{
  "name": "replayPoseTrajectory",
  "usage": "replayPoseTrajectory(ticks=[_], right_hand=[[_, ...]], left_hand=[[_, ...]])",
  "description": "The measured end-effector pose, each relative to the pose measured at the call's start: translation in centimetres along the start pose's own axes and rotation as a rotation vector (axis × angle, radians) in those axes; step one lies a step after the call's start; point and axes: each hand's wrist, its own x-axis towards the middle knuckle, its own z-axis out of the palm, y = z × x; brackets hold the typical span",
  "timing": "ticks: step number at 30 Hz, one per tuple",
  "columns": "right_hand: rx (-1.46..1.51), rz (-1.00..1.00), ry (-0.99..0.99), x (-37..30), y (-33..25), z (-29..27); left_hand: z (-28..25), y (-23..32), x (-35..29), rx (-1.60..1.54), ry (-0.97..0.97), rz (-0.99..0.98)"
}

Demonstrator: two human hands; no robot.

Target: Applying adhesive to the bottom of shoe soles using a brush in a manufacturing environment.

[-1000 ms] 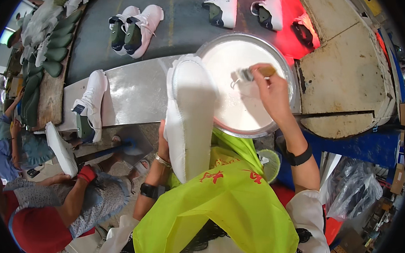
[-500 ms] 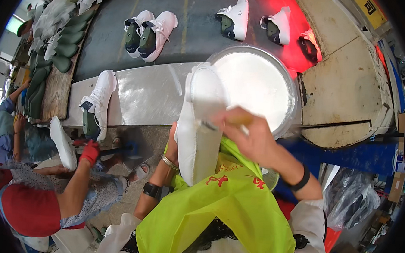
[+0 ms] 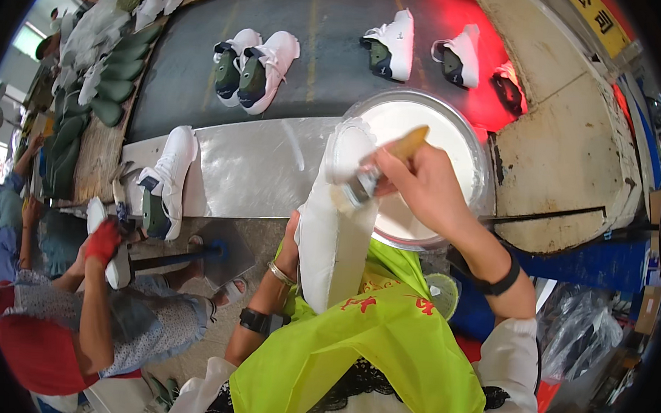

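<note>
A long white shoe (image 3: 333, 244), with its bottom turned up, stands lengthwise in front of me. My left hand (image 3: 290, 248) grips its left side; the fingers beneath are hidden. My right hand (image 3: 426, 184) is closed round the wooden handle of a flat paintbrush (image 3: 408, 143). The bristles are over the upper half of the shoe bottom, blurred by motion, so I cannot tell whether they touch. Just behind the shoe is a round basin (image 3: 489, 167) of white liquid (image 3: 433, 133), partly covered by my right hand.
White-and-green shoes (image 3: 269, 70) stand on a dark conveyor belt (image 3: 332, 48), red-lit at right. Another shoe (image 3: 170, 174) rests on the metal ledge (image 3: 250, 164). At left, a co-worker's red-gloved hand (image 3: 103, 242) works by a white sole (image 3: 119, 268). Green soles (image 3: 119, 69) line a wooden board.
My right hand has lifted and turned, bringing the brush handle upright into view over the shoe. The shoe has shifted slightly right in the picture. The co-worker's gloved hand has moved left.
</note>
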Motion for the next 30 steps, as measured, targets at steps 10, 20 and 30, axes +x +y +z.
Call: replayPoseTrajectory(ticks=[10,20,30], right_hand=[[-0.186,-0.054,0.130,4.7,-2.2,-2.2],[-0.026,-0.060,0.244,6.8,1.0,-3.2],[-0.212,-0.086,0.353,0.8,8.6,-4.7]], left_hand=[[-0.3,-0.1,0.4,0.082,-0.051,0.059],[0.4,-0.1,0.2,0.036,-0.079,-0.083],[-1.8,-0.2,0.8,-0.099,-0.144,0.111]])
